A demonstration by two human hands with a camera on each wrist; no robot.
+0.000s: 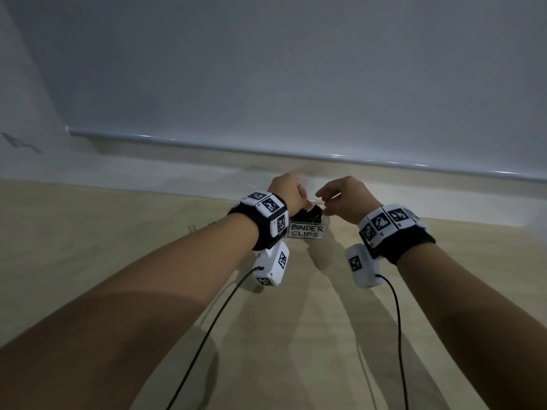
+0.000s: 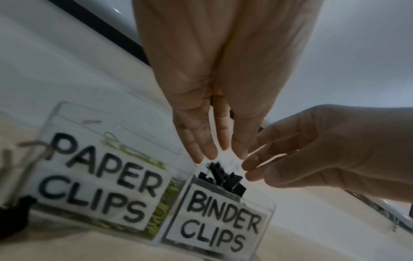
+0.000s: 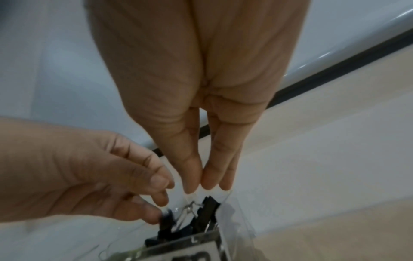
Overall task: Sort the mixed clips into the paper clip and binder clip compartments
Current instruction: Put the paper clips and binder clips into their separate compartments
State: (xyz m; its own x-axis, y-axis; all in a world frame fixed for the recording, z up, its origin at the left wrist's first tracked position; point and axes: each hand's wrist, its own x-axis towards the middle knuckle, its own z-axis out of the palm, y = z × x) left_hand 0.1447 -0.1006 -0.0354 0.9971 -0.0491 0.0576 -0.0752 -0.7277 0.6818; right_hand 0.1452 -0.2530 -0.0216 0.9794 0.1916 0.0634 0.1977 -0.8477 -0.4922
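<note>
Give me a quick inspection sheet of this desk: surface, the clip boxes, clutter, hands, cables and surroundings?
Surface: pale wooden table.
Job's things: clear organiser; paper clips compartment holds yellow-green clips, binder clips compartment holds black binder clips.
Clutter: a blurred clip on the table left of the organiser.
Hands: left hand and right hand both over the binder clips compartment, fingers pointing down; whether they hold anything cannot be told.
Cables: black cables hang from both wrist units.
Surroundings: grey wall.
</note>
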